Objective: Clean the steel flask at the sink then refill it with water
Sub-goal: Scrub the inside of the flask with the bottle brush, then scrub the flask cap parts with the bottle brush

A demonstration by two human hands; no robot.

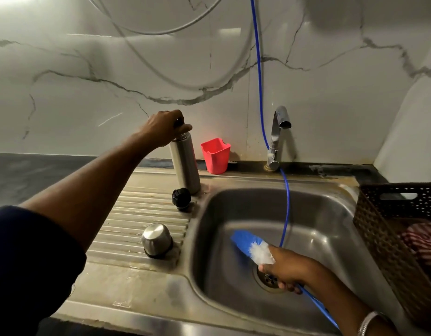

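Blue brush (252,247) near right over the sink (313,209), right hand (285,270) clenched on its handle, bristles aimed far-left. Flask (185,163) upright at far left on the drainboard (134,214); left hand (164,127) curled round its neck. Brush lies well apart; flask likely must come across.

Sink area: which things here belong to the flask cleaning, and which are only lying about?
For the job: flask, bottle brush, black stopper, steel cap, tap, sink.
Lying about: red cup, brown basket, striped cloth.
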